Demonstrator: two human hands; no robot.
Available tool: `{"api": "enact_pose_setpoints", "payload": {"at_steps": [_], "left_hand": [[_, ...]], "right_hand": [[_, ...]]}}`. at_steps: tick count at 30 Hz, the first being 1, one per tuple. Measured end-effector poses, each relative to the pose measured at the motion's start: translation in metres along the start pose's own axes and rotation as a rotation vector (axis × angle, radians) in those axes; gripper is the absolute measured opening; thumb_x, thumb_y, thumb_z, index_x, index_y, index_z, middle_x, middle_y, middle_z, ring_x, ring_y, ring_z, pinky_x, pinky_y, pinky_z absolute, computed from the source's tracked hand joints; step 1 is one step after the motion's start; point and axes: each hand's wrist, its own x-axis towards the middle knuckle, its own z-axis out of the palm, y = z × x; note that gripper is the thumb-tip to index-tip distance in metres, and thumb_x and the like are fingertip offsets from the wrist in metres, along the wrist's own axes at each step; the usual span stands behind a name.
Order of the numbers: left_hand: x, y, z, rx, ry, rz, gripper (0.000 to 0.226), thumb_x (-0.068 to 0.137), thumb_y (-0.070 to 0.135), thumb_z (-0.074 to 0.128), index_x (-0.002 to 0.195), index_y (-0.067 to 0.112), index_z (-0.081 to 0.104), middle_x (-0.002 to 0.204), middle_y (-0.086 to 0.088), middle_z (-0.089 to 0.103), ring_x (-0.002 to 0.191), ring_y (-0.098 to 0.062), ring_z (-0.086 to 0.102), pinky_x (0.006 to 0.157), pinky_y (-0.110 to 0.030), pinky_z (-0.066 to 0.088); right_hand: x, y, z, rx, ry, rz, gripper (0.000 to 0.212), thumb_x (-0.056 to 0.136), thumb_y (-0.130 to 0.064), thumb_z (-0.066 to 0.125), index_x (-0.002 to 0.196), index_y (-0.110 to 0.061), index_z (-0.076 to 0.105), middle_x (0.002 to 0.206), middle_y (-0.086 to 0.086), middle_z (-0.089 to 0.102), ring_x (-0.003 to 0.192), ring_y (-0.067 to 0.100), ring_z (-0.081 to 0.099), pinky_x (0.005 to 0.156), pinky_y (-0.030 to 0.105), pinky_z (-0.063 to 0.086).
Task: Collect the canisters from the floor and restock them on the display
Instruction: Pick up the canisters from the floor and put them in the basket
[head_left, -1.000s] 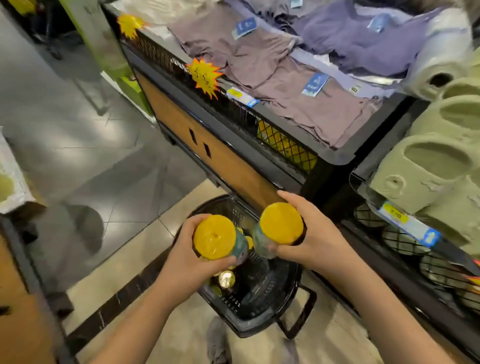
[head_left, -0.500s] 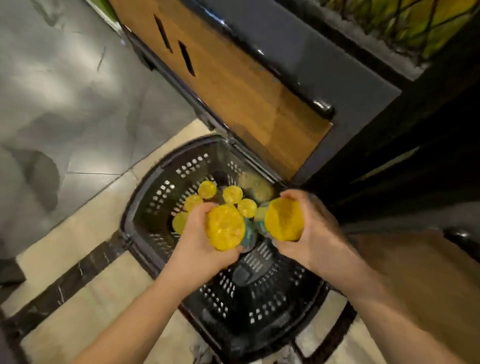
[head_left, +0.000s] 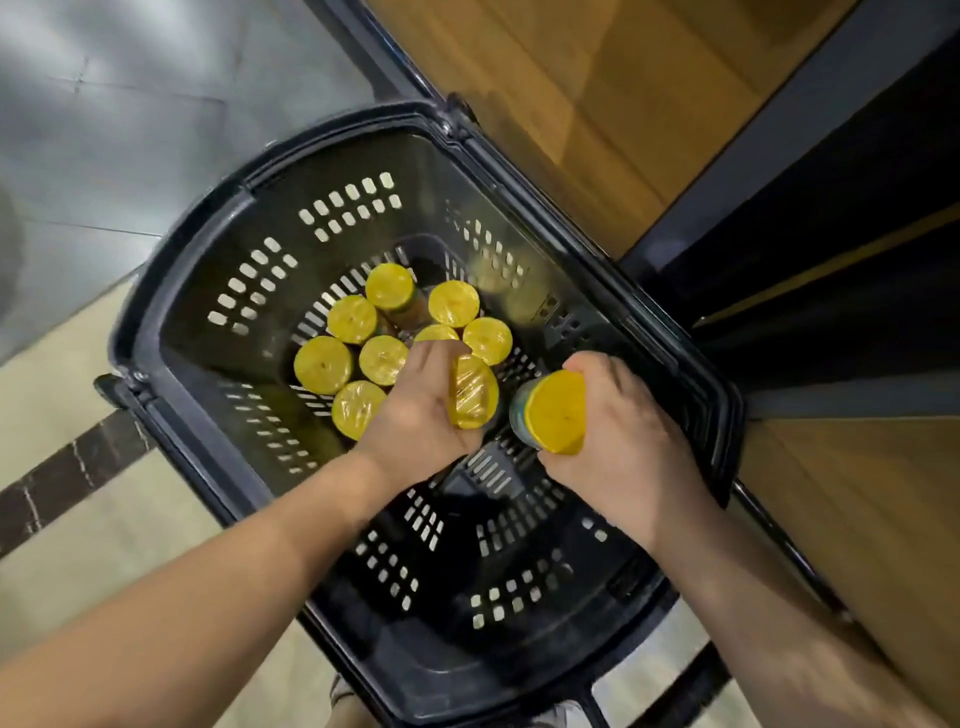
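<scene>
**A:** Two surfaces take most of the view. One is the floor (head_left: 130, 104), grey tile at the upper left and beige below, with a dark strip across it. The other is the wooden display base (head_left: 597, 104) along the upper right.

**B:** And between them?

**A:** A black basket (head_left: 337, 134) with slotted walls stands on the floor, its far corner close against the base's dark edge.

**B:** Where are the hands?

**A:** Both bare forearms reach in from the bottom edge. The left grip (head_left: 421, 410) is over the middle of the basket. Its fingers curl round the first canister (head_left: 470, 397), which is tilted so its yellow lid faces right. The right grip (head_left: 623, 441) is just beside it, wrapped round the second canister (head_left: 553, 413). That lid faces the camera, and a band of teal label shows behind it.

**B:** Do those two touch?

**A:** They are close, with a thin dark gap between them.

**B:** And the rest?

**A:** Eight more stand upright in a tight cluster (head_left: 383, 359) on the basket's bottom, towards its far left. Their yellow lids face up under shiny clear film. One of them is partly hidden behind the left fingers.
</scene>
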Motion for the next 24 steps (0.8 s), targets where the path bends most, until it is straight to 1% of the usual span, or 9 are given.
{"api": "enact_pose_setpoints", "payload": {"at_steps": [1,3,5,6,9,14,17,21,24], "left_hand": [[0.004,-0.004,0.007,0.040,-0.012,0.004,0.078,0.062,0.016,0.082,0.132,0.010,0.049,0.124,-0.006,0.048,0.119,-0.021,0.049,0.105,-0.023,0.038],[0.013,-0.007,0.019,0.180,-0.050,0.013,0.079,0.062,0.024,0.080,0.133,0.012,0.048,0.125,-0.008,0.050,0.117,-0.029,0.052,0.100,-0.040,0.044],[0.019,-0.006,0.028,0.356,-0.101,0.005,0.083,0.065,0.031,0.078,0.138,0.021,0.040,0.131,-0.005,0.045,0.120,-0.031,0.048,0.096,-0.047,0.045],[0.021,-0.005,0.031,0.398,-0.139,-0.035,0.083,0.068,0.028,0.078,0.140,0.024,0.037,0.135,-0.003,0.041,0.122,-0.031,0.045,0.095,-0.048,0.045],[0.025,-0.008,0.038,0.536,-0.192,-0.099,0.077,0.075,0.016,0.074,0.142,0.025,0.036,0.139,-0.005,0.034,0.125,-0.032,0.041,0.096,-0.048,0.040],[0.039,-0.022,0.055,0.740,-0.280,-0.191,0.080,0.079,0.014,0.073,0.146,0.028,0.030,0.138,-0.009,0.030,0.129,-0.032,0.039,0.105,-0.046,0.035],[0.046,-0.030,0.065,0.789,-0.264,-0.200,0.077,0.082,0.016,0.072,0.146,0.028,0.032,0.136,-0.009,0.033,0.128,-0.033,0.039,0.101,-0.046,0.037],[0.051,-0.036,0.070,0.860,-0.267,-0.149,0.066,0.087,0.016,0.068,0.143,0.025,0.035,0.136,-0.008,0.042,0.127,-0.033,0.039,0.097,-0.044,0.036],[0.052,-0.040,0.069,0.854,-0.261,-0.140,0.073,0.080,0.016,0.075,0.141,0.025,0.036,0.136,-0.006,0.042,0.126,-0.032,0.040,0.096,-0.044,0.037]], "right_hand": [[0.000,0.002,0.002,-0.019,-0.005,-0.002,0.076,0.072,-0.036,0.085,0.130,-0.032,0.036,0.130,-0.009,0.044,0.121,0.017,0.045,0.090,0.033,0.041],[0.000,0.004,0.008,-0.050,-0.003,-0.006,0.075,0.073,-0.037,0.084,0.131,-0.029,0.037,0.132,-0.006,0.047,0.123,0.018,0.043,0.095,0.034,0.040],[0.001,0.007,0.015,-0.096,0.016,-0.010,0.074,0.072,-0.038,0.084,0.131,-0.025,0.040,0.133,-0.002,0.050,0.124,0.022,0.044,0.099,0.037,0.040],[0.001,0.009,0.018,-0.113,0.023,-0.003,0.074,0.072,-0.039,0.085,0.130,-0.024,0.042,0.132,-0.001,0.051,0.124,0.023,0.044,0.100,0.039,0.041],[0.003,0.013,0.024,-0.134,0.034,0.009,0.073,0.071,-0.041,0.085,0.128,-0.024,0.042,0.132,-0.001,0.052,0.124,0.022,0.045,0.101,0.038,0.041],[0.012,0.018,0.031,-0.165,0.027,0.004,0.074,0.074,-0.038,0.085,0.131,-0.024,0.040,0.136,-0.001,0.050,0.128,0.022,0.044,0.103,0.036,0.040],[0.019,0.019,0.034,-0.172,0.018,0.012,0.072,0.075,-0.037,0.085,0.129,-0.022,0.039,0.136,0.001,0.050,0.127,0.023,0.044,0.101,0.035,0.042],[0.028,0.020,0.039,-0.194,0.002,0.037,0.076,0.076,-0.038,0.084,0.133,-0.020,0.037,0.138,0.003,0.049,0.130,0.024,0.043,0.100,0.036,0.044],[0.033,0.019,0.043,-0.207,0.000,0.058,0.077,0.075,-0.040,0.085,0.131,-0.019,0.037,0.136,0.003,0.049,0.128,0.024,0.044,0.097,0.036,0.045]]}}
